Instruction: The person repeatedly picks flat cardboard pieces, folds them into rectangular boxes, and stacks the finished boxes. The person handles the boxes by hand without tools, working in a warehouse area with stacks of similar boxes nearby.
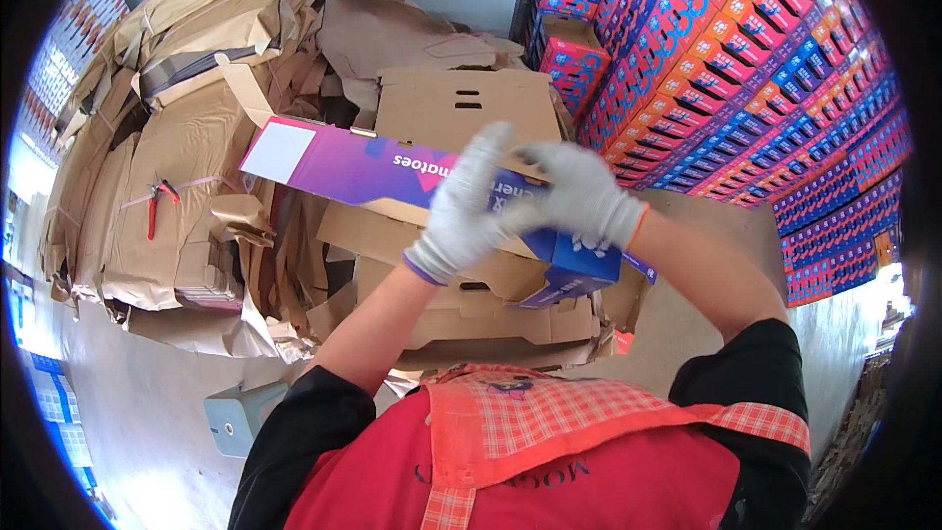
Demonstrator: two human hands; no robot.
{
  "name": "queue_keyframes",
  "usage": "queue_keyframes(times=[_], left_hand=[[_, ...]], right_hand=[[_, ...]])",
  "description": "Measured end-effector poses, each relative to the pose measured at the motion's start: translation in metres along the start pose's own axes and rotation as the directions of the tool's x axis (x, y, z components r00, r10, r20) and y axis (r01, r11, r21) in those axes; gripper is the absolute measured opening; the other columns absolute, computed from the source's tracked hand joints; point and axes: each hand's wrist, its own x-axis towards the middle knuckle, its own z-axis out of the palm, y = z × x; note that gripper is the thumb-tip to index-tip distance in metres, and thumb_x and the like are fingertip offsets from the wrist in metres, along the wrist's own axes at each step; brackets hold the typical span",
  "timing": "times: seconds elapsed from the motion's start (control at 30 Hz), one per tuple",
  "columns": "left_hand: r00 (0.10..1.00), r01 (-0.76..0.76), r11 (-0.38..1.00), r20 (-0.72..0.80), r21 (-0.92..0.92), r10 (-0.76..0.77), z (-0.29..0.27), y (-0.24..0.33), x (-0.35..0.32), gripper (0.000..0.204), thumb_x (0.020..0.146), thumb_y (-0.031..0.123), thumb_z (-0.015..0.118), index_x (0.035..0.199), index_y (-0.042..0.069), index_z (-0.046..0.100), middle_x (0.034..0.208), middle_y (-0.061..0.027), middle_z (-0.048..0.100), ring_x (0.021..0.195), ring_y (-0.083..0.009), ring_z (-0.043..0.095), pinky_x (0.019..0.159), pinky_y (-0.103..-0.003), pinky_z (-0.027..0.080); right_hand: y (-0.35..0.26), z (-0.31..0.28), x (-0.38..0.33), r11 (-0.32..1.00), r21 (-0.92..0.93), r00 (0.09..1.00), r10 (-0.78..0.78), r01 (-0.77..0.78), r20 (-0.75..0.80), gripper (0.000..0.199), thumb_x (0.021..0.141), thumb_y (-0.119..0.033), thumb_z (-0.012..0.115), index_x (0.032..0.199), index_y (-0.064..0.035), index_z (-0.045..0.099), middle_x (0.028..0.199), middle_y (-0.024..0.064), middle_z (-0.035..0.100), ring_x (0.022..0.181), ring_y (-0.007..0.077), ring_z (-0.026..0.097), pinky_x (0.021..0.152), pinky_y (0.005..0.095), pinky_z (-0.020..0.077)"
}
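A partly folded carton [368, 172], purple and blue outside and brown inside, lies across the middle over flat brown cardboard blanks [461, 108]. One narrow end flap [245, 88] sticks up at its left, and its blue corner [579, 270] is at the right. My left hand [456, 221], in a white glove, is over the carton's middle with its fingers stretched out. Nearer the blue corner, my gloved right hand [589, 198] is bent in toward the left one. Motion smears its fingers, so whether it grips the carton cannot be seen.
Strapped bundles of brown cardboard [147, 206] stand at the left, with red-handled pliers [159, 206] on top. Printed cartons [706, 69] form a tall stack at the right. A grey-blue stool [240, 419] is on the floor at lower left.
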Motion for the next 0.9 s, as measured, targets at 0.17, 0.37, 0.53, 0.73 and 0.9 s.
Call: queue_keyframes(times=[0.17,0.37,0.53,0.73,0.9], left_hand=[[0.954,-0.282,0.858,0.216,0.429,0.206,-0.048,0.003,-0.043,0.065,0.078,0.023,0.078,0.133,-0.001,0.053,0.132,-0.0201,0.058,0.121,-0.0352,0.056,0.106,-0.044,0.041],[0.889,-0.143,0.673,0.393,0.725,-0.235,-0.096,0.050,-0.160,0.136,0.054,0.066,0.084,0.151,-0.004,0.019,0.154,-0.0296,0.025,0.142,-0.0442,0.029,0.114,-0.058,0.023],[0.937,-0.061,0.706,0.285,0.706,-0.204,-0.056,0.063,-0.105,0.090,0.057,0.032,0.089,0.132,0.000,0.050,0.134,-0.0253,0.046,0.120,-0.0439,0.049,0.103,-0.052,0.040],[0.905,-0.335,0.842,0.395,0.424,0.161,0.052,0.041,-0.052,0.085,0.064,0.043,0.083,0.132,0.001,0.053,0.137,-0.0218,0.052,0.117,-0.0430,0.054,0.102,-0.048,0.045],[0.962,-0.273,0.925,0.052,0.266,0.269,0.087,0.013,-0.062,0.098,0.066,0.047,0.084,0.138,-0.004,0.041,0.140,-0.0362,0.040,0.119,-0.0492,0.053,0.098,-0.051,0.046]], right_hand=[[0.004,0.002,-0.005,0.967,0.223,0.966,-0.063,0.120,-0.249,0.074,0.068,-0.030,0.074,0.135,-0.0066,0.052,0.125,0.0175,0.061,0.115,0.0348,0.060,0.098,0.0409,0.0473],[0.134,0.044,-0.036,0.132,0.966,0.929,0.328,-0.223,0.169,0.066,0.078,-0.031,0.074,0.131,0.0037,0.054,0.110,0.0164,0.069,0.092,0.0245,0.068,0.082,0.0326,0.0548],[0.106,0.172,-0.089,0.324,0.558,0.642,0.462,-0.764,0.611,0.042,0.091,-0.033,0.057,0.117,-0.0013,0.066,0.108,0.0163,0.069,0.102,0.0303,0.065,0.077,0.0435,0.0561],[0.100,0.090,-0.088,0.594,0.793,0.676,0.528,0.138,-0.513,0.024,0.103,-0.013,0.045,0.097,-0.0021,0.066,0.092,0.0101,0.067,0.084,0.0178,0.063,0.075,0.0330,0.0520],[0.037,0.012,-0.095,0.933,0.344,0.922,0.040,0.103,-0.385,0.024,0.084,-0.017,0.070,0.100,-0.0026,0.061,0.093,0.0120,0.066,0.084,0.0274,0.062,0.076,0.0336,0.0496]])
